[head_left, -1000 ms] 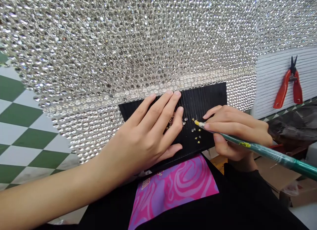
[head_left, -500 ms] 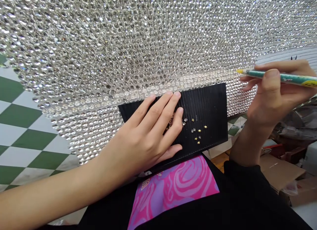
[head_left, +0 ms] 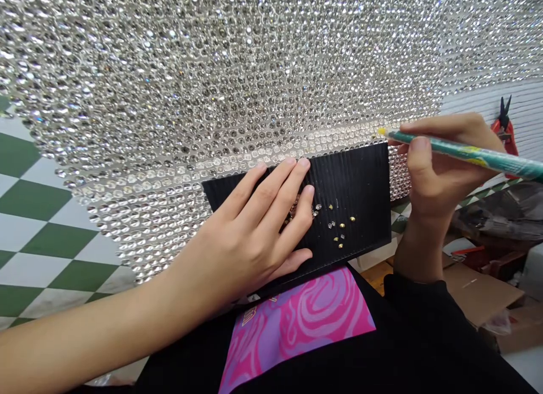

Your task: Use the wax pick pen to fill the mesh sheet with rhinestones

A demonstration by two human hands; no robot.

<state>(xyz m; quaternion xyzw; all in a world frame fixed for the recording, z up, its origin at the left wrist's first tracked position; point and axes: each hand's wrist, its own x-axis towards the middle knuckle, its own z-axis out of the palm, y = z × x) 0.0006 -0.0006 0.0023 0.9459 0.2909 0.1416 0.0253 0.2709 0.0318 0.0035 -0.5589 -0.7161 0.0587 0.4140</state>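
Your pen (head_left: 462, 151) is green with yellow patches and a yellow tip; your board (head_left: 356, 179) is finely striped black, its stones (head_left: 341, 225) gold and clear. The rhinestone sheet (head_left: 254, 72) glitters silver in rows. Your black top (head_left: 416, 343) bears a pink-and-purple swirled print (head_left: 305, 326), the surface (head_left: 46, 236) is chequered green and white, the pliers (head_left: 504, 122) red and black.

Green pen (head_left: 466, 151) tilted, yellow tip (head_left: 381, 131) at rhinestone sheet (head_left: 254, 72).
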